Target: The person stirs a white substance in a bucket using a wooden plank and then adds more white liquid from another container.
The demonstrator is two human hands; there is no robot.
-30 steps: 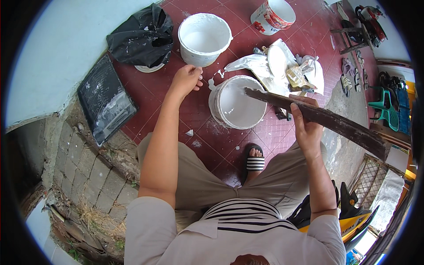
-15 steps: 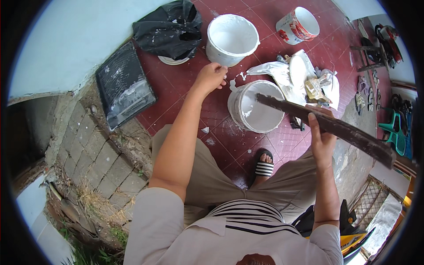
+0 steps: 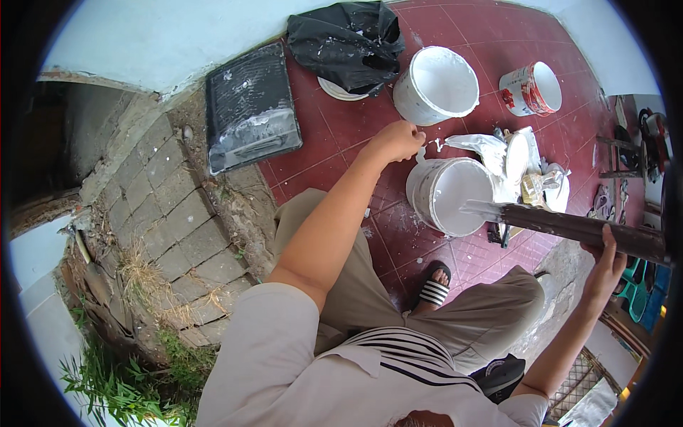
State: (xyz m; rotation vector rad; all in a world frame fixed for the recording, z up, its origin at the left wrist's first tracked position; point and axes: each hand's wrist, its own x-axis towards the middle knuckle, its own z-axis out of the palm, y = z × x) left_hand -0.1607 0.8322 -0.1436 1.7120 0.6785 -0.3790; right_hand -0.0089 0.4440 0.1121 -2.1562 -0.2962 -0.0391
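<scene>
My right hand grips a long dark brown bar, plank or pipe, by its underside near the far right. The bar's pale, wet-looking end reaches over the mouth of a white bucket before me, smeared white inside. Whether that end touches the bucket's wall I cannot tell. My left hand is closed just above this bucket's left rim, fingers pressed together; what they hold, if anything, is hidden. Beyond it stands a second white bucket, its inside white too.
A paint-smeared black tray lies at the left, beside a black plastic bag over a white lid. Right of the near bucket is a heap of white plastic bags. A red-and-white pail stands farther back on red tiles.
The view has turned, so the scene sits farther right. My right hand has moved outward to the right with the bar, which now lies flatter. My left hand stays by the near bucket.
</scene>
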